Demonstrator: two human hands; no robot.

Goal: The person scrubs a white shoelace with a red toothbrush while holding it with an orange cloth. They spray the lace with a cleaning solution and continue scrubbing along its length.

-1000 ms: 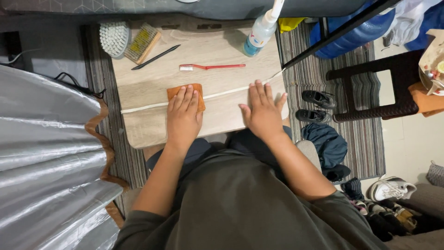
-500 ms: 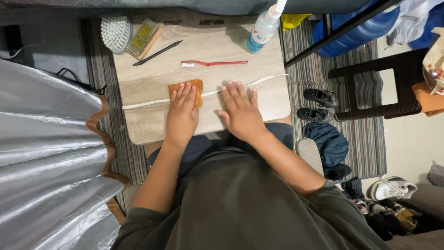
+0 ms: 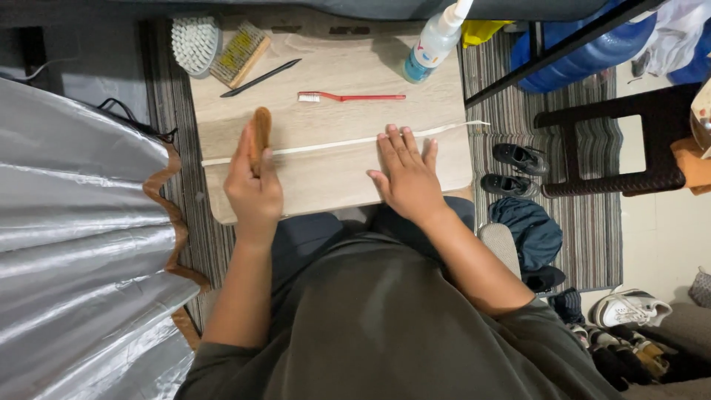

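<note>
Left hand (image 3: pixel 254 185) grips a brown brush (image 3: pixel 260 137) on edge over the white lace (image 3: pixel 333 143); right hand (image 3: pixel 407 174) lies open and flat on the lace.

Lace is stretched straight across the worktop (image 3: pixel 333 185); the flat palm likely pins it so it stays taut under the brush. Spare tools sit along the far edge, within reach: toothbrush (image 3: pixel 352 97), spray bottle (image 3: pixel 433 44), two scrub brushes (image 3: pixel 215 46).

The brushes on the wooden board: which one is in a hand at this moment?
The brown wooden brush, gripped on edge by the left hand. The white round brush, the yellow-bristled scrub brush and the red toothbrush lie untouched farther away.
</note>
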